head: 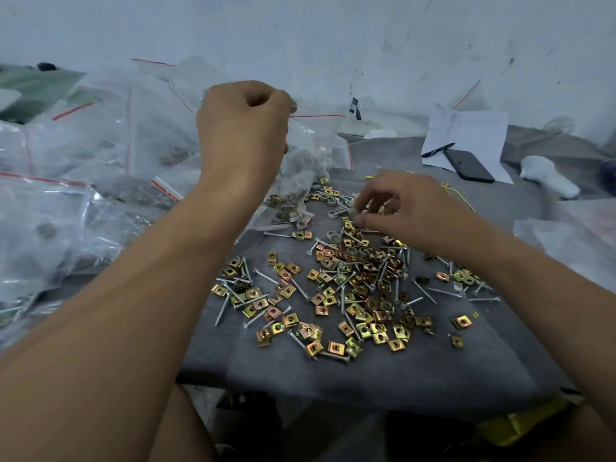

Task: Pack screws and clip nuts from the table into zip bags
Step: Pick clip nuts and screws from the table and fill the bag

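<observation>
Clear zip bag (pixel 300 155), pinched at its rim by left hand (pixel 243 128), could sag shut; right hand (pixel 396 208) beside it pinches small grey pieces (pixel 354 213) that may spill.

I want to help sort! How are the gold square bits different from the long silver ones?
The clip nuts are gold, flat and square, each with a hole. The screws are silver, long and thin, with a round head. There are far more clip nuts than screws. Both are shiny metal, mixed together on the grey table.
</observation>
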`<state>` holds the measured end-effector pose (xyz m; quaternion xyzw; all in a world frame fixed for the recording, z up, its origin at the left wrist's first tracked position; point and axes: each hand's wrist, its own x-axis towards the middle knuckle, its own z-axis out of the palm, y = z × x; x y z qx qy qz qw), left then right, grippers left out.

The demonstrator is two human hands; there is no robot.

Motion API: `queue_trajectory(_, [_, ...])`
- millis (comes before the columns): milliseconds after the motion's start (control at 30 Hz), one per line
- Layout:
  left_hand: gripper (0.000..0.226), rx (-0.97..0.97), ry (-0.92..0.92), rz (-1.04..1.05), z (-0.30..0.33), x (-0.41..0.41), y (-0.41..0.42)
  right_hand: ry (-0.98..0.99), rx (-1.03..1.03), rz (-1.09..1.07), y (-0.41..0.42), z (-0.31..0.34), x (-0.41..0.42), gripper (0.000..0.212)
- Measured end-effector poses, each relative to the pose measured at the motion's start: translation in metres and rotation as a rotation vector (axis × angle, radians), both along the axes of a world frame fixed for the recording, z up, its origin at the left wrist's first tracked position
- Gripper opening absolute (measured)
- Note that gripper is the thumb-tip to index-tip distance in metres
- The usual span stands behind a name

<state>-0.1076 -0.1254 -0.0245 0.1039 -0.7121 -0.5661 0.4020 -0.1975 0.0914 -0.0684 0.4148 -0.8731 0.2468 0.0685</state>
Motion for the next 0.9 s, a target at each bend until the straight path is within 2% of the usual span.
queue_trajectory(100, [0.02,-0.004,-0.005,-0.009,-0.001,0.0,0.004,0.09,0.18,0.132,-0.018,-0.004,0.007,0.012])
queue_trajectory(167, [0.021,-0.024,-0.013,-0.021,-0.003,0.001,0.007,0.078,0.282,0.178,-0.026,-0.008,0.01,0.01])
queue_trajectory(333, [0.021,-0.03,-0.019,-0.026,-0.004,0.003,0.005,0.133,0.352,0.181,-0.028,-0.012,0.011,0.007])
queue_trajectory(433, [0.02,-0.042,-0.033,-0.058,-0.005,0.003,0.004,0.1,0.193,0.135,-0.025,-0.007,0.016,0.01])
queue_trajectory(533, [0.021,-0.078,-0.067,-0.092,-0.006,0.001,0.006,-0.138,-0.285,0.072,-0.013,0.012,0.023,0.013])
queue_trajectory(600, [0.023,-0.164,-0.086,-0.11,-0.006,0.002,0.008,-0.11,-0.558,0.059,-0.006,0.029,0.03,0.015])
queue_trajectory(667, [0.023,-0.273,-0.091,-0.136,-0.006,0.004,0.015,-0.04,-0.688,0.043,-0.003,0.043,0.039,0.014])
queue_trajectory(733, [0.023,-0.352,-0.089,-0.155,-0.005,0.007,0.02,0.038,-0.67,0.018,-0.006,0.047,0.046,0.012])
queue_trajectory(800, [0.023,-0.393,-0.084,-0.185,-0.003,0.005,0.03,0.144,-0.554,-0.035,-0.002,0.05,0.049,0.01])
queue_trajectory(900, [0.023,-0.407,-0.064,-0.206,-0.002,0.008,0.035,0.122,-0.397,-0.079,-0.005,0.048,0.049,0.01])
